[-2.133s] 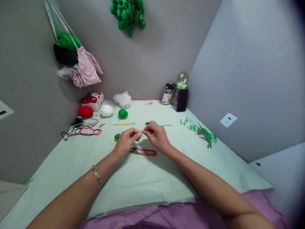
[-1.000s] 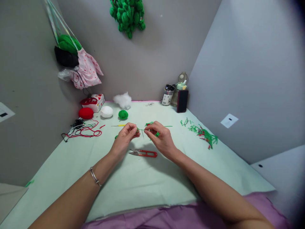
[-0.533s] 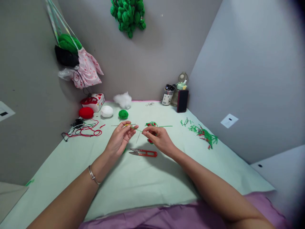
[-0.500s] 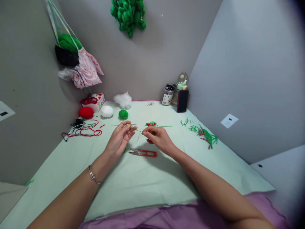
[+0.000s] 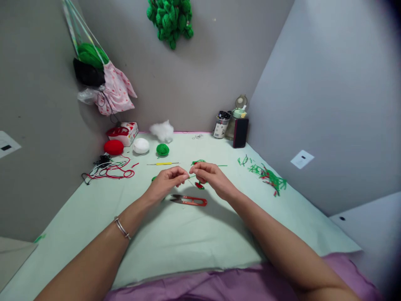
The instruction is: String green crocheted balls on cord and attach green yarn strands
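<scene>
My left hand [image 5: 166, 183] and my right hand [image 5: 210, 177] meet above the middle of the pale green table [image 5: 175, 238], both in a pinch. A thin green yarn strand [image 5: 190, 177] runs between their fingertips. Under my right hand hangs a small red and green crocheted piece [image 5: 199, 185]. What my left fingers pinch is too small to name for sure. Red-handled thread snips [image 5: 189, 200] lie on the table just below both hands. A small green crocheted bit [image 5: 153, 179] lies left of my left hand.
Red [image 5: 113, 147], white [image 5: 140, 145] and green [image 5: 162, 149] yarn balls sit at the back left, with a yellow-handled hook [image 5: 163, 163]. Tangled red cord [image 5: 109, 169] lies left. Green yarn scraps [image 5: 266, 174] lie right. A cup, bottle and phone [image 5: 240, 132] stand at the back.
My hands had drawn apart with the strand stretched between them; now they have come back together, fingertips almost touching. The red and green piece now hangs below my right hand.
</scene>
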The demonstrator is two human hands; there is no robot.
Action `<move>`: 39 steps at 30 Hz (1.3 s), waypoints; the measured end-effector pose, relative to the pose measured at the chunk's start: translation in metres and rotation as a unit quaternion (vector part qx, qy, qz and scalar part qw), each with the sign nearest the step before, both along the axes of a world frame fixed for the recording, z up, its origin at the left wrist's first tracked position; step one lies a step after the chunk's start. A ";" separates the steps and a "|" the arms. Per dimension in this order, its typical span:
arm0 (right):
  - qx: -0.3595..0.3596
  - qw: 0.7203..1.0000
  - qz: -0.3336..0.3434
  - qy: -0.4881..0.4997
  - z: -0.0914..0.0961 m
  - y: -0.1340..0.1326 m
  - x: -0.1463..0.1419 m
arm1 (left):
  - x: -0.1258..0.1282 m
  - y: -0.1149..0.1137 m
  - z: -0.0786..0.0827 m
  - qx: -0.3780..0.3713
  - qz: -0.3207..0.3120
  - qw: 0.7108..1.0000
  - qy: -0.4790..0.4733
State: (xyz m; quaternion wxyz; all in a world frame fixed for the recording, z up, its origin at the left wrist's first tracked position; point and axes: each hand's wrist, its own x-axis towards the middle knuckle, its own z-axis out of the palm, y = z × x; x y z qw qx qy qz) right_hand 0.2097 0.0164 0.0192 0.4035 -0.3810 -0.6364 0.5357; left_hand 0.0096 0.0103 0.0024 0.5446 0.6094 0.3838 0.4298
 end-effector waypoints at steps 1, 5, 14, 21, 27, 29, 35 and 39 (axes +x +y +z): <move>-0.004 1.000 0.000 0.008 0.001 0.000 0.000 | 0.000 0.000 0.001 -0.007 0.001 1.000 -0.007; -0.020 0.999 -0.012 0.030 0.003 0.001 0.002 | -0.004 0.001 0.006 -0.037 -0.009 0.999 -0.012; 0.067 0.997 -0.031 -0.018 0.002 0.002 0.005 | -0.008 0.000 0.010 -0.147 -0.077 0.981 -0.103; 0.303 0.949 -0.049 -0.069 -0.007 -0.005 -0.003 | 0.005 -0.004 0.001 -0.190 -0.050 0.962 -0.189; 0.353 0.931 -0.035 -0.083 -0.007 -0.006 -0.004 | 0.009 -0.007 -0.002 -0.178 -0.044 0.965 -0.186; 0.348 0.931 -0.039 -0.101 -0.006 -0.006 -0.004 | 0.009 -0.007 -0.001 -0.170 -0.042 0.968 -0.179; 0.340 0.934 -0.022 -0.106 -0.002 -0.008 -0.003 | 0.010 -0.007 -0.001 -0.178 -0.053 0.965 -0.186; 0.382 0.915 -0.020 -0.130 -0.005 -0.007 -0.002 | 0.009 -0.005 -0.001 -0.193 -0.040 0.951 -0.237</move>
